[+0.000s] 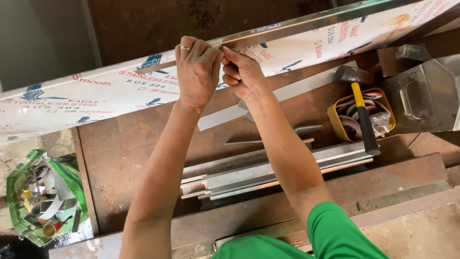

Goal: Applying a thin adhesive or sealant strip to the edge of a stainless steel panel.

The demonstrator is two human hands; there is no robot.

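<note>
A long steel profile (96,93) wrapped in white printed protective film lies across the rusty workbench (124,158), running from lower left to upper right. Bare shiny metal shows along its far edge to the right of my hands. My left hand (196,69), with a ring on one finger, is closed over the profile's far edge. My right hand (242,72) sits right beside it, fingers pinched at the edge where the film ends. Both hands touch each other.
A bundle of steel strips (254,175) lies on the bench under my arms. A hammer with a yellow and black handle (362,112) rests on a yellow tub of discs (335,120). A steel box (426,96) stands at right. A green bin (43,196) of scraps sits lower left.
</note>
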